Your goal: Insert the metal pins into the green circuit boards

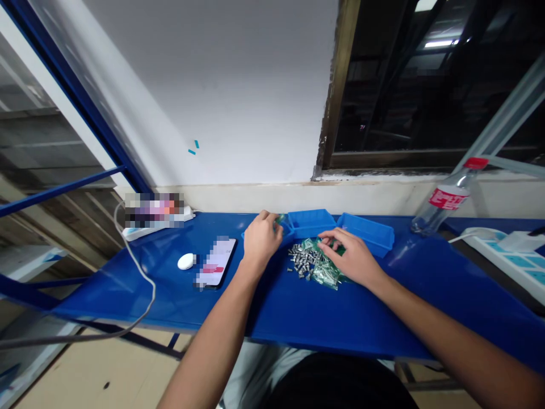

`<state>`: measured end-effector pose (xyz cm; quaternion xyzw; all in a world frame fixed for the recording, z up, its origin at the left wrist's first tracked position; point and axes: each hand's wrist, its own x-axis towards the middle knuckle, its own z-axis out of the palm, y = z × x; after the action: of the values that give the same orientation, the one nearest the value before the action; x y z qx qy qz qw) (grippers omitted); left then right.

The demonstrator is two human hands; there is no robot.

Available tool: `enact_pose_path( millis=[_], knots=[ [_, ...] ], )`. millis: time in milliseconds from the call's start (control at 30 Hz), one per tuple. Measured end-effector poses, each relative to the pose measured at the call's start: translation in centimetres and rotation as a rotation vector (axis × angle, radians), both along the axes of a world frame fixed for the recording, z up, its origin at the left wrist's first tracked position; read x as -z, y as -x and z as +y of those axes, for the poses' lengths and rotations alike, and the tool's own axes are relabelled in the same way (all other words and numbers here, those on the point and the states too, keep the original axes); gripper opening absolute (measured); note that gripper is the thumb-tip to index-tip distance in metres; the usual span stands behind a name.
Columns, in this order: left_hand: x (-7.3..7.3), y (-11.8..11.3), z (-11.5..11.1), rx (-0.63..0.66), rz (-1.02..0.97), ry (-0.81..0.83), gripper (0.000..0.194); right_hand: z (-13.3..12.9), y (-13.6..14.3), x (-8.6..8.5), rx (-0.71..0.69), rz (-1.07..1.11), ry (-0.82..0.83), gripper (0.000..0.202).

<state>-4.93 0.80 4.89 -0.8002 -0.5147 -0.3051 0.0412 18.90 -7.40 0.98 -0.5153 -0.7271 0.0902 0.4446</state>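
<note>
My left hand (260, 237) is curled closed over the leftmost blue bin (288, 232), hiding much of it. A bit of greenish clear plastic (280, 218) shows by its fingertips; whether the fingers grip it I cannot tell. Over a heap of small metal screws (301, 262) and small greenish plastic bags (327, 274) hovers my right hand (352, 257). Its thumb and index finger are apart, with nothing visible between them. Behind the heap stand a middle blue bin (313, 232) and a right blue bin (369, 234).
Left of my left arm lie a phone (218, 264) and a round white object (185, 261). A power strip (157, 226) with a cable (147, 278) is at the back left. On the right are a tilted plastic bottle (447, 199) and another power strip (513, 258).
</note>
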Motion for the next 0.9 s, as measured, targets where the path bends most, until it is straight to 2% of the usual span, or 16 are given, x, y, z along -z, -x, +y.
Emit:
enact_pose_path(
  millis=[100,167,267,367,467,567,633,700,800,900],
  knots=[
    [0.7,0.4,0.5,-0.070,0.125,0.045,0.025,-0.3,0.1,-0.3,-0.076,-0.169,-0.032,0.018],
    [1.2,0.3,0.8,-0.061,0.176,0.065,0.027,-0.4,0.1,-0.5,-0.166,-0.267,-0.050,0.019],
    [1.7,0.2,0.9,-0.021,0.196,0.091,0.039,-0.5,0.0,-0.6,-0.260,-0.379,-0.056,0.026],
    [1.4,0.1,0.7,-0.026,0.176,0.076,0.051,-0.5,-0.1,-0.4,-0.273,-0.440,-0.054,0.025],
    [0.6,-0.2,0.2,-0.010,0.106,-0.043,0.048,-0.2,-0.1,0.0,-0.264,-0.446,-0.066,0.018],
    [0.0,-0.9,-0.5,0.199,0.056,-0.187,0.039,0.1,-0.2,0.4,-0.228,-0.417,-0.089,0.028],
    [0.1,-1.5,-1.0,0.367,0.066,-0.205,0.035,0.4,-0.2,0.7,-0.199,-0.410,-0.103,0.028],
    [0.5,-2.2,-1.4,0.483,0.063,-0.180,0.033,0.7,-0.3,1.0,-0.177,-0.397,-0.106,0.027],
    [1.4,-3.1,-1.6,0.604,0.025,-0.090,0.029,1.0,-0.4,1.4,-0.151,-0.332,-0.094,0.028],
    [2.1,-3.5,-1.6,0.633,-0.020,-0.014,0.025,1.1,-0.6,1.4,-0.130,-0.261,-0.104,0.028]
  ],
)
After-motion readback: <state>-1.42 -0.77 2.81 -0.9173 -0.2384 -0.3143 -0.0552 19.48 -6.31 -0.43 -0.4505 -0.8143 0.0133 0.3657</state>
